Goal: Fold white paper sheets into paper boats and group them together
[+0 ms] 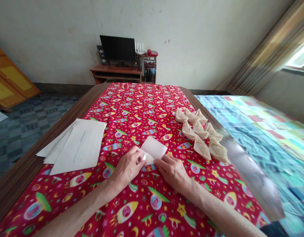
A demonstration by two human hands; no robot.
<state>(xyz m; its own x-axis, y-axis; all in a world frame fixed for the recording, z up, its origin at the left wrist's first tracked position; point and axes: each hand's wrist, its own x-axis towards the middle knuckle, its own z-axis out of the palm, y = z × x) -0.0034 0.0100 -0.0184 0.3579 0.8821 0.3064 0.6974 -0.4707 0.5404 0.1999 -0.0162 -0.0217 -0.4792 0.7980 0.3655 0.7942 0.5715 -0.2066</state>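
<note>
A small white sheet of paper, partly folded along its near side, lies on the red patterned cloth between my hands. My left hand pinches its left corner between thumb and fingers. At the near right corner, my right hand grips the edge with its fingertips, the thumb side partly hidden. Several folded paper boats sit in rows to the right of my right hand. Left of my left hand rests a fanned stack of paper sheets, with faint print on the top one.
The red cloth covers most of a brown wooden table. Beyond its far end stand a desk with a black monitor and a red telephone. A bed runs along the right side.
</note>
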